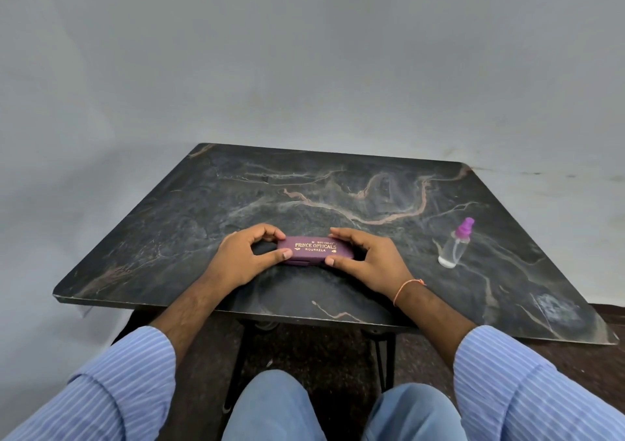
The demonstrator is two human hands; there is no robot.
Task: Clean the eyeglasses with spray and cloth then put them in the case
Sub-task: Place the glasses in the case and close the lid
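While the purple case (315,250) sits shut at centre frame on the dark marbled counter (338,190), you have it gripped from both ends: left hand (243,258) on its left end, right hand (365,259) on its right end. Left fingers (270,232) curl over the far edge with the thumb on the near edge; right fingers (341,234) do the same, thumb pressing the near front. Both hands are closed round the case, not loose. That two-ended hold with thumbs at the near seam looks like a setup to pry the lid up, or to press it closed; can't tell which. Gold lettering faces up, so the lid side is on top. No eyeglasses or cloth visible anywhere; they may be inside the case, can't confirm. The spray bottle (456,244) with purple cap stands at right of frame, well apart from your hands, untouched, likely parked within reach of the right hand for the spray step. Thread bracelet (407,288) on the right wrist
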